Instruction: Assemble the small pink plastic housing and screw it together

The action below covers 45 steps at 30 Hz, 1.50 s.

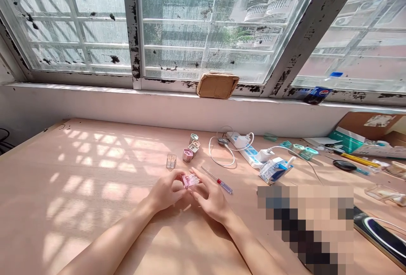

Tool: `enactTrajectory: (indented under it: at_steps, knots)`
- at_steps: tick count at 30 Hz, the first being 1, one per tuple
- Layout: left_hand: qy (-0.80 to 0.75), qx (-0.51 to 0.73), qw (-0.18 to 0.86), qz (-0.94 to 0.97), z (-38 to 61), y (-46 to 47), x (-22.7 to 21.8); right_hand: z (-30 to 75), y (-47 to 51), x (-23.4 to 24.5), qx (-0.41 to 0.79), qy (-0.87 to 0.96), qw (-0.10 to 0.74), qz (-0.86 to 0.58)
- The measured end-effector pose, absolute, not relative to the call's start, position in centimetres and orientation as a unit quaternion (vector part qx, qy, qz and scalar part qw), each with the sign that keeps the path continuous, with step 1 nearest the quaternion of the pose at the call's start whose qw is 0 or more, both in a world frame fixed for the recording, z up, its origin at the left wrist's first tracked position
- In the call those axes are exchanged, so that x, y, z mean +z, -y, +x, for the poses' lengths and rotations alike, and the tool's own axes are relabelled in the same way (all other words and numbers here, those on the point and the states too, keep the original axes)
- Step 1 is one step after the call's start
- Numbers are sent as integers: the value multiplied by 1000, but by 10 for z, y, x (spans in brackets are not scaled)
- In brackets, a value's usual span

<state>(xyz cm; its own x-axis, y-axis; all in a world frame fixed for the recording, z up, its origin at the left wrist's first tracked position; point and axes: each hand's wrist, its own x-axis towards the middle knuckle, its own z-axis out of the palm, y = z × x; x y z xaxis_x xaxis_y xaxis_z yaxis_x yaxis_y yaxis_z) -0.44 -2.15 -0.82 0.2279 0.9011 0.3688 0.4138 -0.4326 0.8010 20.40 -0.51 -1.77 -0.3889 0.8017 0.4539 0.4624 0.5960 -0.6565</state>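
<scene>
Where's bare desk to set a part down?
Biggest free patch: desk left of the left hand and clear container, back to the wall. Smaller gap: between screwdriver and white-blue carton. Crowded: right side, with power strip, chargers and carton; also beyond the hands, where small hexagonal pieces cluster.

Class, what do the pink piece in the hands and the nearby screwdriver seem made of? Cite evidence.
Pink piece: probably glossy plastic; parts look translucent.
Screwdriver: shaft likely smooth metal, from its greyish sheen; handle apparently shiny plastic, looking see-through.

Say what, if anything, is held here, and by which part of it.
A small pink piece is held: left grip at its left end, right grip at its right end.
</scene>
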Motion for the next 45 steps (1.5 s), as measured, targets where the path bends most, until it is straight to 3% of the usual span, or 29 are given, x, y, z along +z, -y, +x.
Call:
enactTrajectory:
  at_steps: [12, 22, 45]
  knots:
    - [-352, 443, 222, 795, 0, 23, -10, 196, 8, -31, 139, 818, 422, -364]
    - [-346, 430, 191, 812, 0, 24, -7, 195, 11, -27, 160, 817, 413, -368]
    - [-353, 419, 218, 808, -1, 24, -8, 191, 12, -23, 149, 826, 415, -352]
